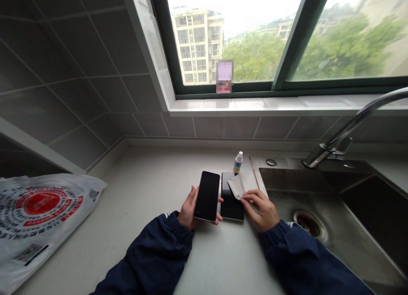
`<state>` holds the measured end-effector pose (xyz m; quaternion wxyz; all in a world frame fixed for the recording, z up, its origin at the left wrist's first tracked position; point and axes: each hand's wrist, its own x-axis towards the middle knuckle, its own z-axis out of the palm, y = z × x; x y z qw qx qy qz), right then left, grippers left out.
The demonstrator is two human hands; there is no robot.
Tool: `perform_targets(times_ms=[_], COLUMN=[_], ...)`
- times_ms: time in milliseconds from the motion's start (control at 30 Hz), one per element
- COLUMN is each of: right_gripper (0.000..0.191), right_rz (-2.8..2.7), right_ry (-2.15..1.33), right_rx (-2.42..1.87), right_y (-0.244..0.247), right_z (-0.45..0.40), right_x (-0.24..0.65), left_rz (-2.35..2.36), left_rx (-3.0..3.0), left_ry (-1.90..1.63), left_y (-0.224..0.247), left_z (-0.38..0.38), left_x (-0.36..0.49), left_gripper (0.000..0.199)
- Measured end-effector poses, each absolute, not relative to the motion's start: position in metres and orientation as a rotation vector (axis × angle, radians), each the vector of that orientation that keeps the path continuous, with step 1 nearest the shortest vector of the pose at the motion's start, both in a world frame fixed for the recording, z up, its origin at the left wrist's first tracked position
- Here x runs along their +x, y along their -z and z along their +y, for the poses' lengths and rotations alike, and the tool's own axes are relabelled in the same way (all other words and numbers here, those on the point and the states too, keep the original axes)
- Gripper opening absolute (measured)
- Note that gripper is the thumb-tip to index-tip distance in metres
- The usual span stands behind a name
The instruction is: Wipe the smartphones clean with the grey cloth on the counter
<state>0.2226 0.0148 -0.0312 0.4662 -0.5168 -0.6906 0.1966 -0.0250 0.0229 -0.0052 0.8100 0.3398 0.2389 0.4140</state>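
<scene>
A black-screened smartphone (207, 196) rests in my left hand (188, 210), whose fingers wrap round behind it and show at its right edge. Beside it on the counter lies a second flat black device (231, 208), like a small tablet or large phone, partly covered. My right hand (262, 211) pinches the lower corner of a pale grey cloth (236, 187) that lies over this device's upper right part. Just behind the device stands a small white bottle (238, 162) with a blue and yellow label, upright with its cap on.
A steel sink (283, 197) with a drain and a chrome faucet (347, 123) lies to the right. On the left is a white plastic bag (47, 218) with red print. The pale countertop (143, 180) runs beneath a window ledge (270, 103).
</scene>
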Motion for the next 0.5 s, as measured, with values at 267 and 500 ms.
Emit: perform_targets(times_ms=[267, 500], right_gripper=[0.030, 0.036], right_rz=[-1.227, -0.790], right_ry=[-0.794, -1.145], right_rx=[-1.300, -1.186], right_y=[0.026, 0.016], right_z=[0.016, 0.020], right_x=[0.225, 0.222], left_rz=[0.506, 0.471], left_rx=[0.728, 0.738], left_ry=[-0.875, -0.865], left_y=[0.006, 0.006], left_z=[0.022, 0.021], left_x=[-0.025, -0.025], left_gripper=[0.068, 0.068])
